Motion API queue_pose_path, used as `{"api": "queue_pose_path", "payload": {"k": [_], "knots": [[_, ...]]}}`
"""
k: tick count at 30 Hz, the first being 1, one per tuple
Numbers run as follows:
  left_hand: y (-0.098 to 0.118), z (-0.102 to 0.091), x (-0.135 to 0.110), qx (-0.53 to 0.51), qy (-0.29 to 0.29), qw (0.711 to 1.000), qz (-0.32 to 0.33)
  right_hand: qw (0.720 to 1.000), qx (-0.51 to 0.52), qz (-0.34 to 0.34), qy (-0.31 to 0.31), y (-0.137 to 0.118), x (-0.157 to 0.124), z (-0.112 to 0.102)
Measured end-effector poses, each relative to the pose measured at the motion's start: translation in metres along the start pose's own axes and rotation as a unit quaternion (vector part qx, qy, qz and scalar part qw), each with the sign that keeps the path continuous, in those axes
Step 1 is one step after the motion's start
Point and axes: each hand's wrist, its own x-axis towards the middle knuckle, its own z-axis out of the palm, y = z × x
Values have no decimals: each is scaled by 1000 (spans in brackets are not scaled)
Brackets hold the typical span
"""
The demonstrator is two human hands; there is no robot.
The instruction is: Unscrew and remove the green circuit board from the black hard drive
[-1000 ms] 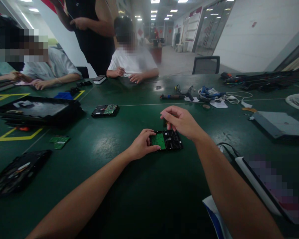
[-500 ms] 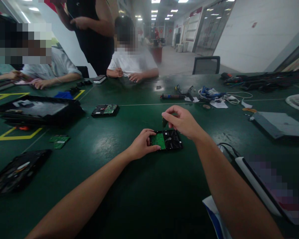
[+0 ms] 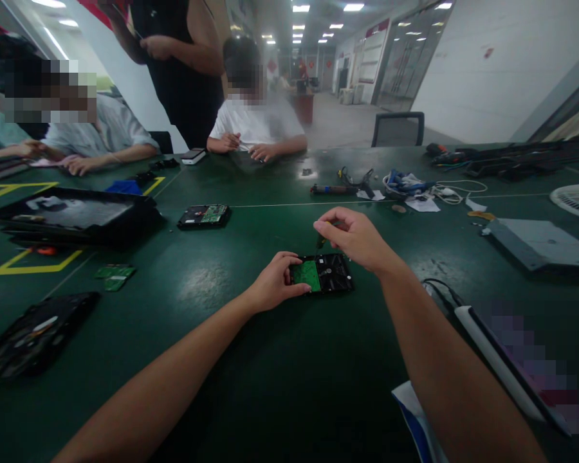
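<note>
A black hard drive (image 3: 336, 273) with a green circuit board (image 3: 305, 275) lies flat on the dark green table. My left hand (image 3: 278, 281) grips its left end, thumb along the near edge and fingers at the far edge. Above the drive, my right hand (image 3: 350, 235) is closed around a small screwdriver (image 3: 321, 242), mostly hidden by the fingers. The tool points down, its tip close to the far edge of the circuit board; whether it touches a screw I cannot tell.
Another hard drive (image 3: 204, 217) lies beyond my left hand. Loose green boards (image 3: 117, 276), a black casing (image 3: 38, 331) and a black tray (image 3: 77, 215) are at left. A metal box (image 3: 543, 244) and cables (image 3: 408, 182) sit at right. Other people (image 3: 258, 128) are across the table.
Both hands keep their places on the drive and the screwdriver. The screwdriver's tilt differs slightly, and the whole view has shifted a little.
</note>
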Motion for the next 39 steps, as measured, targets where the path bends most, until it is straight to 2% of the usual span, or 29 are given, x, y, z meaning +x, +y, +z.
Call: {"api": "queue_pose_path", "payload": {"k": [12,27,32,39], "knots": [[-6,2,1,-6,6,1000,12,1000,-15,-10,-23,-5,10,2],[-2,0,-1,-10,8,1000,8,998,-31,6,-61,-16,17,2],[2,-1,-2,-12,10,999,34,997,-36,1,-67,-16,18,2],[3,-1,-2,35,4,996,76,996,-42,-2,-83,-19,18,3]]}}
